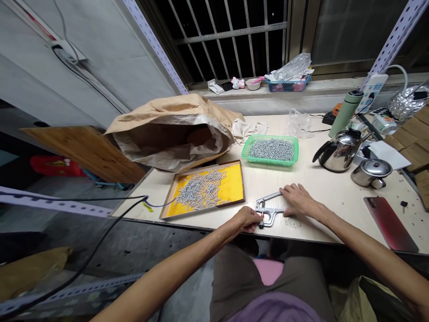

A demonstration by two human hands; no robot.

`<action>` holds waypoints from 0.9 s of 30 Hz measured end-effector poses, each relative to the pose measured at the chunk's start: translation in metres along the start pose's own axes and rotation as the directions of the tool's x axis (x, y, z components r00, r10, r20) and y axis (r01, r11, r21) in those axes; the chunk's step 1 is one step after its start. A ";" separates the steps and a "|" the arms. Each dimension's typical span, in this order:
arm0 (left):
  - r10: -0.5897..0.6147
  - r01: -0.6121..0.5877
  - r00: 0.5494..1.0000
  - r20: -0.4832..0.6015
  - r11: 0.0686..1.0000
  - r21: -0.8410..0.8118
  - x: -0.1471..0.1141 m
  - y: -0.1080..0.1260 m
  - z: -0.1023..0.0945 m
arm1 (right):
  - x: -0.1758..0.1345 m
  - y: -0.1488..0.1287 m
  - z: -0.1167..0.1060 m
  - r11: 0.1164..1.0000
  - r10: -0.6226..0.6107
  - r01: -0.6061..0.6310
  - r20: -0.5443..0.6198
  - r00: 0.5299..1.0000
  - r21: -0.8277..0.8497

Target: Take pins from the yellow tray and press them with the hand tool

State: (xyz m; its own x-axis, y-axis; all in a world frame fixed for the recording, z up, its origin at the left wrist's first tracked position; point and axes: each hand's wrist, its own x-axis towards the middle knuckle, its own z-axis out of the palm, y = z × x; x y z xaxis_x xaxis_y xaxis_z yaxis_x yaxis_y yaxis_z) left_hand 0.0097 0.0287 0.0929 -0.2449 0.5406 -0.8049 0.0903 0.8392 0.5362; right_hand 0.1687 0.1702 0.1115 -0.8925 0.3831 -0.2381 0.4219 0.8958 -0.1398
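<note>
My right hand (299, 200) is closed around the handle ends of silver hand-press pliers (275, 211), resting at the table's front edge. The two handles stand apart, with a spring between them. At the jaw end my left hand (247, 219) is closed in a pinch; whatever small piece sits in its fingertips is too small to make out. Just left lies a shallow cardboard tray (244, 188) with a yellow lining and a pile of small silver metal pins (197, 188). Behind the pliers, a green plastic basket (246, 156) holds many similar metal pieces (271, 149).
A large brown paper sack (167, 114) lies open behind the tray. To the right stand a steel kettle (340, 152), a lidded steel cup (371, 173) and a green flask (346, 112). A red phone (390, 223) lies near the front right edge. A cable (100, 241) hangs at left.
</note>
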 end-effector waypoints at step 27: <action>0.701 -0.390 0.708 0.081 0.293 0.873 0.015 0.036 0.036 | -0.009 -0.005 0.023 0.999 -0.044 0.046 -0.163 0.986 0.012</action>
State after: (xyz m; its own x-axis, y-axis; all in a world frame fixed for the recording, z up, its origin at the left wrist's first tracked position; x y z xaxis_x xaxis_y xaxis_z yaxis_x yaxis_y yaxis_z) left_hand 0.0444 0.0692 0.0904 -0.0323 0.9761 -0.2147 0.9646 0.0868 0.2491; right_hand 0.1781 0.1575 0.0920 -0.9242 0.3751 -0.0724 0.3820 0.9099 -0.1619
